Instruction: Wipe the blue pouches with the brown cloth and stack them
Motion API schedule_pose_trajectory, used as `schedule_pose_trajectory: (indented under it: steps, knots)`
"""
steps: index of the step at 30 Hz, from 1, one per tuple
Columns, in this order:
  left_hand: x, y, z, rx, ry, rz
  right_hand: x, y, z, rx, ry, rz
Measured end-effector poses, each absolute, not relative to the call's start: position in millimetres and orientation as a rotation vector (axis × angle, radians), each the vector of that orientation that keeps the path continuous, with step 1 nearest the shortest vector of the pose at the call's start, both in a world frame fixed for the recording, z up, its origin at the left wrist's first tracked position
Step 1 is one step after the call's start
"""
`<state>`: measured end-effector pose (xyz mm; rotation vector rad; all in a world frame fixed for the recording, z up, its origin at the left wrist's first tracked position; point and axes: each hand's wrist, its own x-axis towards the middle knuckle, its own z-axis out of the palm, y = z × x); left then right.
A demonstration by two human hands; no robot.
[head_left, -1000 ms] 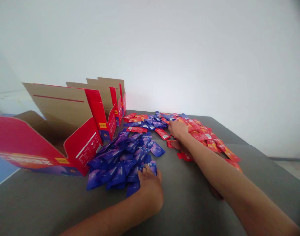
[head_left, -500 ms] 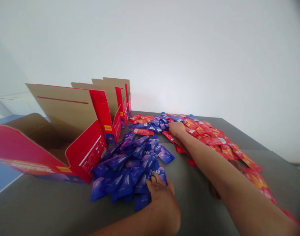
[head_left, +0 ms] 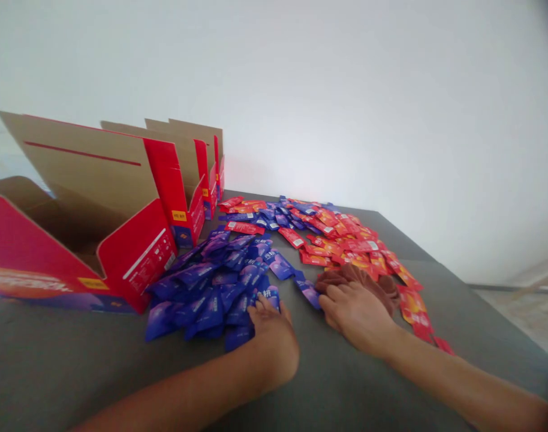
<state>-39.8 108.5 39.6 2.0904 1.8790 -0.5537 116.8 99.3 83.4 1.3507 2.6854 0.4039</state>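
A heap of blue-purple sachets (head_left: 220,282) lies on the grey table in front of me. At its right edge rests my left hand (head_left: 269,318), fingers apart and slightly bent, touching a sachet. My right hand (head_left: 355,312) is to the right, its curled fingers at the end of a single blue sachet (head_left: 307,291) that points toward the heap. Just beyond that hand, and partly covered by it, lies a bunched brown cloth-like item (head_left: 373,288). Many red-orange sachets (head_left: 346,240) spread behind and to the right of it.
On the left stands a red open-topped carton (head_left: 139,258) with its brown lid up, and several similar cartons (head_left: 188,210) line up behind it. Mixed red and blue sachets (head_left: 274,216) lie at the table's far end, before a white wall (head_left: 346,90).
My right hand has come back from the far sachets toward me, and a blue sachet now lies at its fingers. My left hand stays at the blue heap. The view has shifted right.
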Motion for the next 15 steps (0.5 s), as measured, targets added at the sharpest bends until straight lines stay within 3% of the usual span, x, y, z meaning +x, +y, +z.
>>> schedule_pose_trajectory:
  steps: [7,13,15]
  knots:
    - [-38,112,39,2.124,1.948,-0.602,110,68,73,1.212,2.829,0.018]
    - [-41,108,51,2.176,1.922,-0.634,128,114,83,1.834,2.833,0.065]
    - [-42,107,55,2.188,1.919,-0.654,123,127,74,1.851,2.851,0.077]
